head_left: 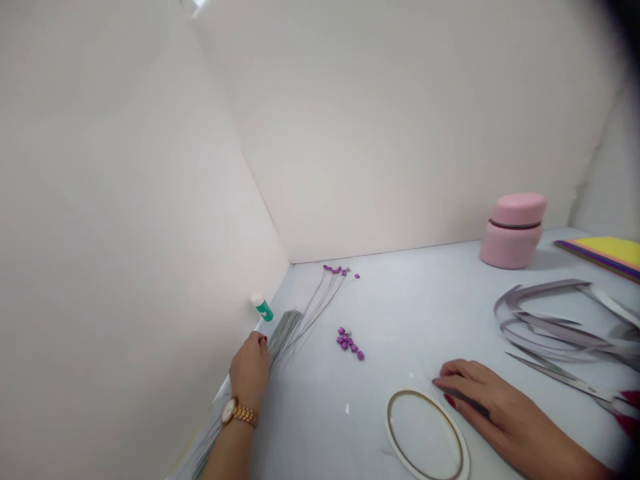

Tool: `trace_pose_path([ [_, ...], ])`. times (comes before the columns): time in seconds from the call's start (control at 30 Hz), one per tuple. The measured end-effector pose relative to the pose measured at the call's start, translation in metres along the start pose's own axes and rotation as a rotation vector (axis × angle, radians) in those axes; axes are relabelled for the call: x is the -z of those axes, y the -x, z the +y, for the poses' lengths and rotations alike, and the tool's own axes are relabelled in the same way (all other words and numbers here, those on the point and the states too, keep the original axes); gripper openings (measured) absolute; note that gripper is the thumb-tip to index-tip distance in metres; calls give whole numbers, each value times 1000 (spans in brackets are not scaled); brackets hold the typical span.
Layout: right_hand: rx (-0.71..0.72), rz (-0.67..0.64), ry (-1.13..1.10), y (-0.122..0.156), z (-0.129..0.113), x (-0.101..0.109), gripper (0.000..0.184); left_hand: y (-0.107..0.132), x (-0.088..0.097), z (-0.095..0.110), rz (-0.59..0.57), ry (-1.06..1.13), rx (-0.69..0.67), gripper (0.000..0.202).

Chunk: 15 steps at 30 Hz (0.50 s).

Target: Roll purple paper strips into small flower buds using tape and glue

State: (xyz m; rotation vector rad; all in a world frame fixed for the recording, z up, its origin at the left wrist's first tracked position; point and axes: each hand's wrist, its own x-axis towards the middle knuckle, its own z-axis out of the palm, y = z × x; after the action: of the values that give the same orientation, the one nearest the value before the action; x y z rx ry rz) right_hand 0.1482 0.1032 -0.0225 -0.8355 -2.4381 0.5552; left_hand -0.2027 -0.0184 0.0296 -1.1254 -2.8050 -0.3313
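Wires (286, 333) in a thin grey bundle pass through the left hand (249, 373), which is closed around them beside a green glue stick (263, 308); purple buds (336, 270) tip some wires, with a loose purple cluster (349, 344) nearby, then a tape ring (426, 435) just beside the flat, lightly spread right hand (480, 393), a pink round box (513, 230), grey paper strips (550, 320), red-handled scissors (565, 383) and stacked coloured paper (600, 257)

Enclosure interior: left off-white panel (125, 200) meeting rear off-white panel (400, 127) at a corner seam (265, 213); right panel (610, 180) with rough cracked joint (585, 167); pale blue-grey tabletop (415, 293); bright gap (199, 3) overhead; soft, even light.
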Motion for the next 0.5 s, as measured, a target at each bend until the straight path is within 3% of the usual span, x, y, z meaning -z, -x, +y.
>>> trace_pose_path([
  [0.3, -16, -68, -8, 1, -1, 1, 23, -2, 13, -17, -82, 335, -50, 20],
  [0.5, -38, -28, -96, 1, 0, 2, 22, 4, 28, -11, 68, 388, -63, 19],
])
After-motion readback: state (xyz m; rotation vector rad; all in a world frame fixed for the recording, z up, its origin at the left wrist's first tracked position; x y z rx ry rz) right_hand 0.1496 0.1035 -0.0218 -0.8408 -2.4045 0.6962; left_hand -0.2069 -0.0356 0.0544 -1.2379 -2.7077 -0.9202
